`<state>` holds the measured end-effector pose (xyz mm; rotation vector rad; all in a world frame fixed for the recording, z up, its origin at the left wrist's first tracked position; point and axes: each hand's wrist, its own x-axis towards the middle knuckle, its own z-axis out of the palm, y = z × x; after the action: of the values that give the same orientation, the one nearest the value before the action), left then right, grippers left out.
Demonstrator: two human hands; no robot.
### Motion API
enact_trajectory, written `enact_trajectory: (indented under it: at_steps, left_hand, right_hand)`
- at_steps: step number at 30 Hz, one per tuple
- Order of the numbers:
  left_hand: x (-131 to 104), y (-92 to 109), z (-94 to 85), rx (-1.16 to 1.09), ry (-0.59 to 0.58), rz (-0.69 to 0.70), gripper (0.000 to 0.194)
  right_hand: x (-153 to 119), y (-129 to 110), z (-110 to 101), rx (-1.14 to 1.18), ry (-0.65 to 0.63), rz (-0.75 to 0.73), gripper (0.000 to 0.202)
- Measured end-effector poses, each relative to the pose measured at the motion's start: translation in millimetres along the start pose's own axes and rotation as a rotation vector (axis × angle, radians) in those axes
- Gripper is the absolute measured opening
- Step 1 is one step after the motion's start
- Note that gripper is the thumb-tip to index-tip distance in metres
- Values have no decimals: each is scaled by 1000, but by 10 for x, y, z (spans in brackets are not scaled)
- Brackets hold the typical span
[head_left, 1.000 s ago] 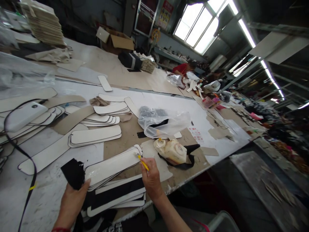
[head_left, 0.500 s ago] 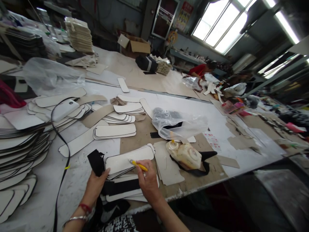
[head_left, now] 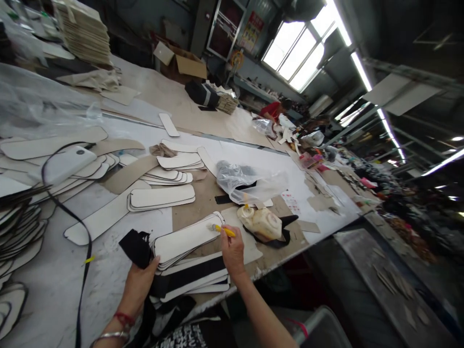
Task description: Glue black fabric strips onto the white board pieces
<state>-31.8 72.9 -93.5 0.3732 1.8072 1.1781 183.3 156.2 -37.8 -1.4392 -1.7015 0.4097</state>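
Workshop clutter stretches down our long desk (head_left: 326, 193), with a glue-stained bottle (head_left: 261, 222) just beyond the work and a clear plastic bag (head_left: 250, 181) behind it. Our left hand (head_left: 139, 282) lies flat, fingers spread, pinning the near end of the fanned stack of white pieces (head_left: 186, 238), while our right hand (head_left: 232, 249) is closed on the yellow brush (head_left: 224, 230) — its tip touching the top piece's far end. We judge the job well underway: many finished-looking pieces lie piled at left — this stack is yet to do.
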Motion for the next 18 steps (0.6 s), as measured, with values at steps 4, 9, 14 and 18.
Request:
enact_trajectory:
  at_steps: [4,9,14,18]
  left_hand:
    - [26,3,13,9,3,16,61]
    - [99,-130,30,66,32,4,64]
    - [33,-64,12,83,90,78,63]
    - [-269,230,-54,117,135,20,53]
  right_hand:
    - [105,6,-170,-84,29,-127,19]
    - [78,84,-191,-58,-34,-202,17]
    - [205,104,-466,-94,-24,-289,16]
    - [314,-140,-642,3,-84,-348,14]
